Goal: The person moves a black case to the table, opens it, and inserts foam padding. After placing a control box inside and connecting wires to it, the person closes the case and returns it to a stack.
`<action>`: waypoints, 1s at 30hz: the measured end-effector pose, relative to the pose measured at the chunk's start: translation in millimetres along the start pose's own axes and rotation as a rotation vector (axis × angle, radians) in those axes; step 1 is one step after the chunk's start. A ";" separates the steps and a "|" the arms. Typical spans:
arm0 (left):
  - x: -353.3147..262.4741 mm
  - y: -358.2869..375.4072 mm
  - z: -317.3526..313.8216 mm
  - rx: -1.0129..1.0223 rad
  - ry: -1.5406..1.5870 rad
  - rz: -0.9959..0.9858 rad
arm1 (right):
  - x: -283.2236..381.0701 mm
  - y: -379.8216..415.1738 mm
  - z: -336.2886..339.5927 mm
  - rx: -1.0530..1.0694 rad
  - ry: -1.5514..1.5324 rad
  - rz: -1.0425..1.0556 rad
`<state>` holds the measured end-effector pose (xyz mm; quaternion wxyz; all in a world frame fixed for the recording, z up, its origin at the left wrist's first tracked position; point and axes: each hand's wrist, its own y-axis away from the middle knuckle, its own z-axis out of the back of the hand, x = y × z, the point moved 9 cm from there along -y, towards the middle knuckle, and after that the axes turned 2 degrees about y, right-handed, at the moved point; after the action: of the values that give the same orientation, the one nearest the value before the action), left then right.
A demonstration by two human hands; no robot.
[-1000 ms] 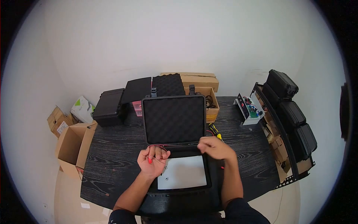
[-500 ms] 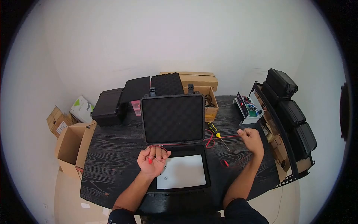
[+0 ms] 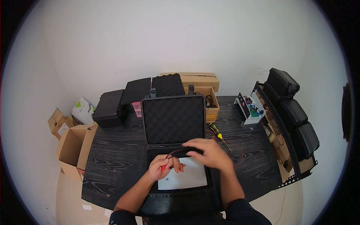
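My left hand (image 3: 162, 168) is closed around a wire lead with a red clip end (image 3: 163, 168), above the left part of a white panel (image 3: 187, 176). This panel lies in the base of an open black case (image 3: 210, 180), whose foam-lined lid (image 3: 174, 120) stands upright. My right hand (image 3: 212, 153) is over the upper right of the panel, thumb and fingers apart. A thin stretch of wire (image 3: 178, 151) runs from my left hand toward its fingers. A yellow-and-black screwdriver (image 3: 215, 129) lies right of the lid.
Behind the case are foam sheets (image 3: 167, 84) and a cardboard box of cables (image 3: 212, 108). A closed black case (image 3: 109, 107) sits at the left. An open-topped circuit unit (image 3: 251, 109) stands at the right, beside a rack (image 3: 287, 131) of black cases.
My right hand has moved left from the table's right side to above the case, and its fingers have parted. My left hand has turned and shifted slightly right, still holding the lead.
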<state>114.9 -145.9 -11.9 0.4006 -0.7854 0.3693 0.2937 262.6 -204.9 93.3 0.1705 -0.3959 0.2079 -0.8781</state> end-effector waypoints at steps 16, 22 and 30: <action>-32.1 0.7 33.9 -0.319 0.453 -0.366 | -63.4 10.3 -21.9 0.158 0.197 -0.198; -44.2 6.6 39.8 -0.579 0.141 -0.471 | -70.3 35.0 -45.0 0.598 -0.086 -0.201; -51.1 7.5 16.1 -0.671 -0.689 -0.384 | -12.6 21.4 -81.4 0.700 -0.474 -0.063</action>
<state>77.7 -117.7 15.6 0.2718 -0.7821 -0.0494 0.5586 211.1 -198.6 25.9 0.3106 -0.5112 -0.1601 -0.7852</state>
